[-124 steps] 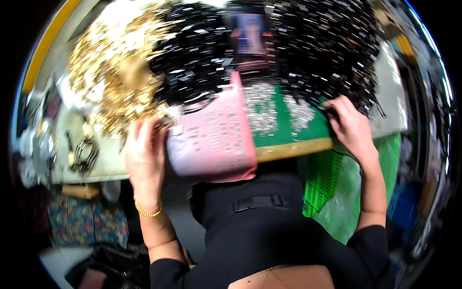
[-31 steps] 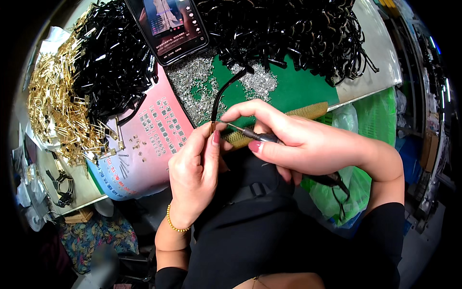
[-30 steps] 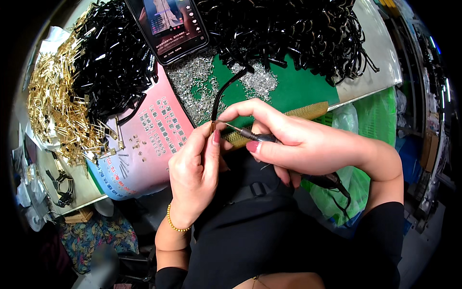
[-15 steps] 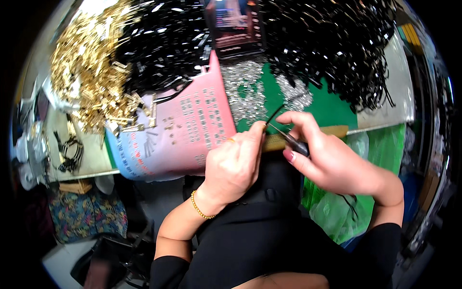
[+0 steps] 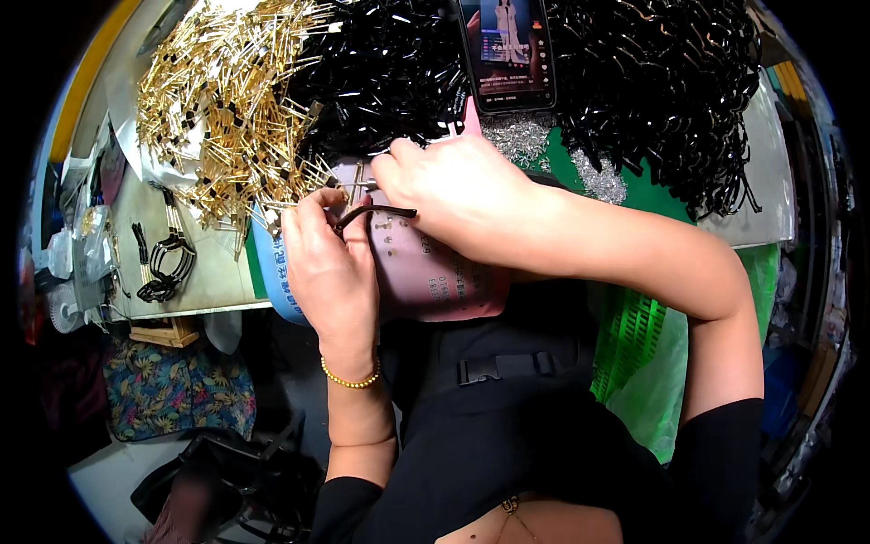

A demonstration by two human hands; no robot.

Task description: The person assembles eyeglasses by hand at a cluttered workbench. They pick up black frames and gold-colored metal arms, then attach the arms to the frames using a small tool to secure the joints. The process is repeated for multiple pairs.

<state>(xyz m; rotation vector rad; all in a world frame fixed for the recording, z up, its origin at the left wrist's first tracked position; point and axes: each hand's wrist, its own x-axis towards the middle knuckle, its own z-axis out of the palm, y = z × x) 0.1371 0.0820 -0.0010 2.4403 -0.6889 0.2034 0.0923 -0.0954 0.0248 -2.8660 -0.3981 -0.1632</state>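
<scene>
cluttered and crowded, the desk (image 5: 195, 281) carried heaps of small parts from edge to edge. at its left lay a bundle of black loops (image 5: 163, 263), and beyond it a loose heap of thin gold pins (image 5: 227, 100). next came a pile of glossy black pieces (image 5: 381, 72), then a phone (image 5: 503, 50) propped with its screen lit, then a second, larger tangle of black curved strips (image 5: 671, 91) on the right, over a green mat (image 5: 662, 195).

the left hand (image 5: 331, 272), a gold bead bracelet (image 5: 349, 381) at its wrist, had its fingers closed on one end of a thin black curved strip (image 5: 376, 213), held just above a pink card (image 5: 435, 272) at the desk's near edge. the right hand (image 5: 453, 195) met it from the other side, fingers pinched shut at the strip's far end beside a small gold piece; whether they gripped the strip, the piece or both could not be told.

the strip looked light, narrow and springy, likely smooth and a little slippery, so it would handle best pinched near its ends, not mid-span where it would flex. the gold pins looked stiff but easily bent.
</scene>
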